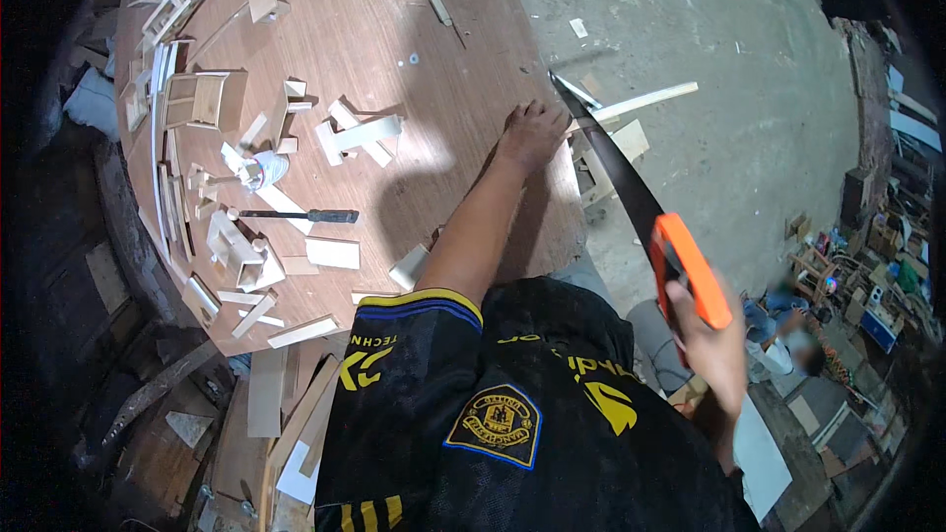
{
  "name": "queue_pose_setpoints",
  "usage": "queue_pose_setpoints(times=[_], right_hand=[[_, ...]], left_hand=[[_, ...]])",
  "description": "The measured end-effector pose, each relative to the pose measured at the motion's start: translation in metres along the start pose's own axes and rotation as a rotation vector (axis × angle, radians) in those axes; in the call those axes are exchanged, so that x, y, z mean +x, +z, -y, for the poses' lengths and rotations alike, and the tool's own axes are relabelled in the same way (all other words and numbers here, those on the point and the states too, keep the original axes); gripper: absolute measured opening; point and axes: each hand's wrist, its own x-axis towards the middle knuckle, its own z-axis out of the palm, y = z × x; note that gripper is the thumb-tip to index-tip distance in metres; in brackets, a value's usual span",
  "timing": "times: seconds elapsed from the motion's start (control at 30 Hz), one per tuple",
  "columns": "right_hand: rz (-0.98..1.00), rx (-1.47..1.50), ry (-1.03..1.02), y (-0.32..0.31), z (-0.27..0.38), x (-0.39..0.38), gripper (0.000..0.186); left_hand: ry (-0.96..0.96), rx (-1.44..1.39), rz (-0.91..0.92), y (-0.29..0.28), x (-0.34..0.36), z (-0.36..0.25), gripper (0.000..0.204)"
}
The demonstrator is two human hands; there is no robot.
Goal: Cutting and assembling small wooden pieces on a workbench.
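At the right edge of the wooden table, my left hand (537, 133) is closed over one end of a thin pale wood strip (650, 99). The strip's other end sticks out past the edge, above the floor. My right hand (714, 355) grips the orange handle of a handsaw (631, 182). Its long dark blade slants up and left and crosses the strip close to my left fingers. Whether the teeth have cut into the wood cannot be made out. My left fingertips are partly hidden from above.
Small wooden pieces and box-like assemblies (205, 99) crowd the left of the table (463, 69). Among them lie a black-handled tool (333, 217) and a white container (266, 169). Wood scraps (631, 140) rest on the floor below the edge. A blurred person (788, 350) and clutter are at lower right.
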Motion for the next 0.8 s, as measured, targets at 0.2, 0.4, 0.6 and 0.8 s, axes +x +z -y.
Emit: queue_pose_setpoints(times=[0.2,0.4,0.6,0.8], right_hand=[[-0.04,-0.091,-0.11,0.024,-0.038,0.013,0.023],[0.048,-0.09,-0.062,-0.018,0.022,-0.014,0.018],[-0.035,0.04,-0.158,0.039,-0.036,0.028,0.017],[0.044,-0.104,-0.099,-0.015,0.005,-0.006,0.019]], left_hand=[[-0.029,0.021,0.161,0.002,0.003,-0.002,0.032],[-0.037,0.045,0.054,0.001,-0.009,0.008,0.033],[0.026,0.092,0.082,0.002,0.004,-0.004,0.031],[-0.051,0.066,0.047,0.001,-0.009,0.005,0.032]])
